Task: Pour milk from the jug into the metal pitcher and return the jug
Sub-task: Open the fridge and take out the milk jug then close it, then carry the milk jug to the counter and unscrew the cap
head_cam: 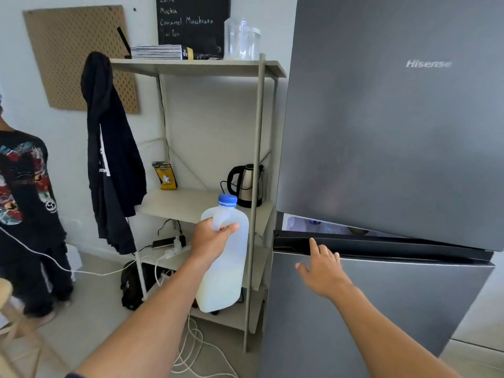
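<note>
My left hand (211,238) grips the handle of a translucent plastic milk jug (227,271) with a blue cap, held upright in front of the shelf; milk fills its lower part. My right hand (323,266) is spread open, its fingertips at the dark top edge of the grey fridge's lower door (381,309). That lower door stands slightly ajar, and a strip of lit fridge interior (313,223) shows above it. The upper fridge door (395,118) is closed. No metal pitcher is in view.
A beige metal shelf unit (257,186) stands left of the fridge, holding a steel kettle (246,185), a yellow bag (165,175) and glassware on top. A dark hoodie (111,159) hangs off its corner. White cables (191,350) lie on the floor. A person (24,214) stands at far left.
</note>
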The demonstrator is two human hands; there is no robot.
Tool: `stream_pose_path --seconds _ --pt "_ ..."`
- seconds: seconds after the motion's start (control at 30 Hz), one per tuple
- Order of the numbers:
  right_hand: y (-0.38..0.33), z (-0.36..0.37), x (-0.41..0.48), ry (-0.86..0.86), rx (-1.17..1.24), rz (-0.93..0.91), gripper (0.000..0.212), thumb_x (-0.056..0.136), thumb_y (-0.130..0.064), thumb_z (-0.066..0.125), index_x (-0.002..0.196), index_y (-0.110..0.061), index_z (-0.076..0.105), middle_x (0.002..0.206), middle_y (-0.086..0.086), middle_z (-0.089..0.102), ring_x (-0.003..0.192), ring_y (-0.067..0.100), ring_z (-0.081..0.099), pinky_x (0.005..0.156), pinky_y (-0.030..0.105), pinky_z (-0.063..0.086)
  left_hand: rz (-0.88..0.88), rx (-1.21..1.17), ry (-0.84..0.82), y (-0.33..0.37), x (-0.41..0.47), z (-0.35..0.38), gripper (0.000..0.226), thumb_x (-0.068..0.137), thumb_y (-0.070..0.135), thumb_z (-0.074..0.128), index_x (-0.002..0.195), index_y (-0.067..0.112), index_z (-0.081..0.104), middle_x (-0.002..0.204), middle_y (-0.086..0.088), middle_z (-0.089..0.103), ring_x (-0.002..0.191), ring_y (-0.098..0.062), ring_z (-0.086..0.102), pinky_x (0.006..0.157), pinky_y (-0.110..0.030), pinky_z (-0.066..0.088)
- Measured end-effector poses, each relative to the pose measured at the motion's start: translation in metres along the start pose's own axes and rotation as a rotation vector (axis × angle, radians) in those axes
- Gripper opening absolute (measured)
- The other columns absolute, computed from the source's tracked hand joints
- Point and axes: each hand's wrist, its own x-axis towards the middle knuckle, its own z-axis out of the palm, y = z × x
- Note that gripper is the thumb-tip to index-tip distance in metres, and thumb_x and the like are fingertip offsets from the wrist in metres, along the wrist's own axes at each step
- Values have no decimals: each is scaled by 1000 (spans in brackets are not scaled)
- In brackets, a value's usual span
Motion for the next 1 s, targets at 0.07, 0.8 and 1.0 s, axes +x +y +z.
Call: stream_pose_path --seconds 0.07,0.8,1.0 --pt "-5 10 3 65 -22 8 74 98 -42 43 153 -8 7 157 10 22 148 29 7 119 48 2 6 -4 -8 -3 8 1 36 84 24 77 63 15 49 57 1 48 54 -18 43 55 -26 34" --pt "-59 37 -5 -228 417 -7 90 88 -63 50 153 -20 4 161 6 14 142 27 30 113 45 32 -31 -52 -36 17 12 3 36 91 35 64 65 14 50 55 -2 48 54 -22 45 62 -30 40" --pt "-103 61 -34 -193 679 -50 112 70 -55 76 149 -23 4 147 2 20 135 21 31 108 40 36 -35 -134 2 39 -20 3 28 95 29 61 73 14 51 53 2 43 46 -14 39 52 -23 37"
